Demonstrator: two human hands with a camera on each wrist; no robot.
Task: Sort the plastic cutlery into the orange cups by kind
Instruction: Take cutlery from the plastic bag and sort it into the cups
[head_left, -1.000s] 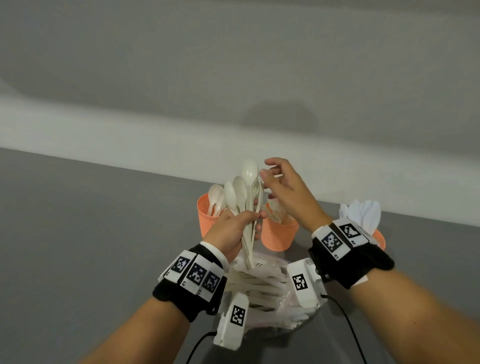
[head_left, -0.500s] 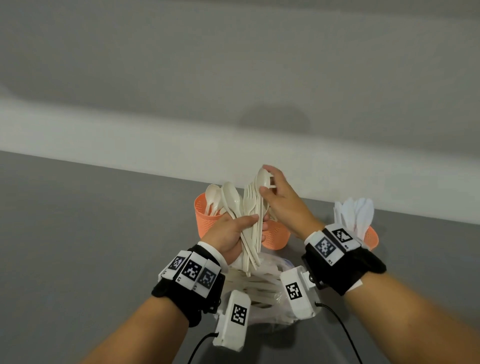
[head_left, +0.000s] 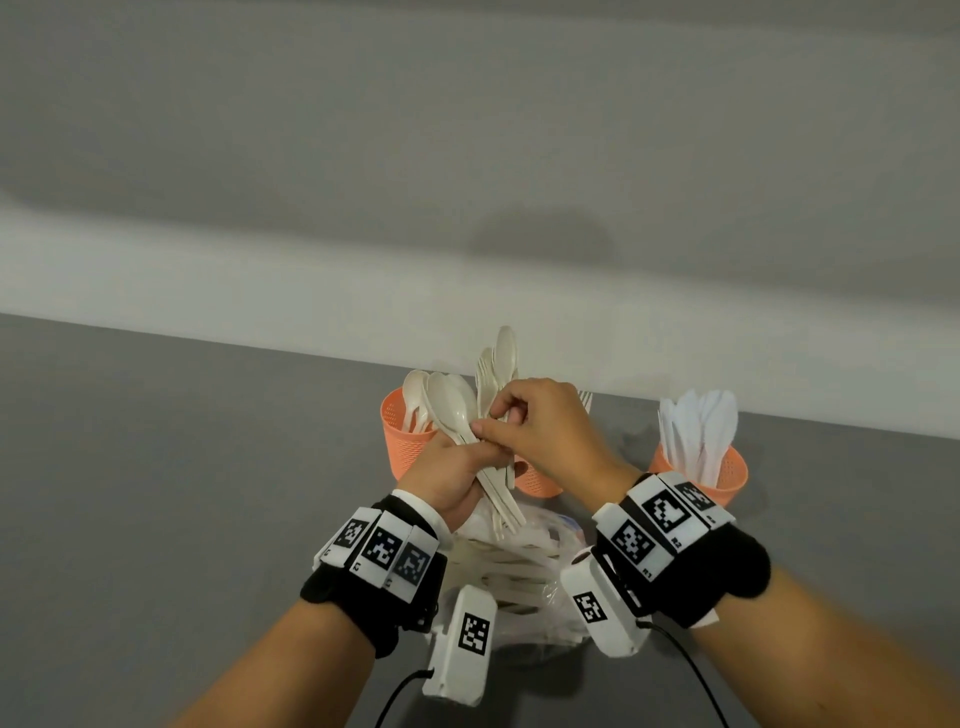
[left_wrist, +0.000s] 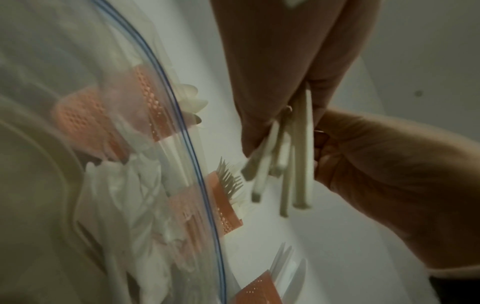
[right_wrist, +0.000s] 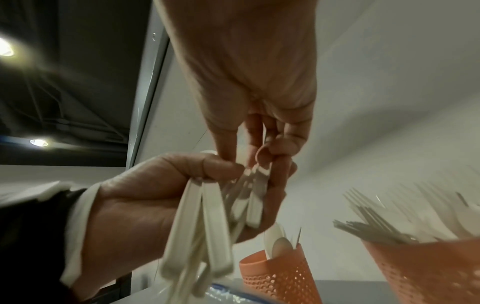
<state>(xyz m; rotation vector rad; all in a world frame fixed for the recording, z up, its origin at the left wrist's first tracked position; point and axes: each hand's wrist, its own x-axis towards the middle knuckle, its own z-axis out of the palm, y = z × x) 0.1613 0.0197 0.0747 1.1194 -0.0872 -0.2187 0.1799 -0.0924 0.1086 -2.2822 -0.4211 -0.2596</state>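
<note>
My left hand (head_left: 457, 467) grips a bundle of cream spoons and forks (head_left: 488, 415) by the handles, heads up, above the cups. My right hand (head_left: 535, 421) pinches the stems in that bundle just above the left thumb; the right wrist view shows its fingertips (right_wrist: 262, 162) among the handles (right_wrist: 207, 226). Three orange mesh cups stand behind: the left cup (head_left: 402, 441) holds spoons, the middle cup (head_left: 537, 480), mostly hidden by my hands, holds forks (right_wrist: 384, 222), and the right cup (head_left: 727, 475) holds white knives (head_left: 698, 421).
A clear zip bag (head_left: 519, 566) with more cutlery lies on the grey table (head_left: 156, 493) under my wrists. Its blue seal line (left_wrist: 182, 144) fills the left wrist view. A white wall base runs behind the cups.
My right hand came down from the top of the bundle to pinch the stems just above the left thumb. The bundle and both hands shifted slightly lower in view.
</note>
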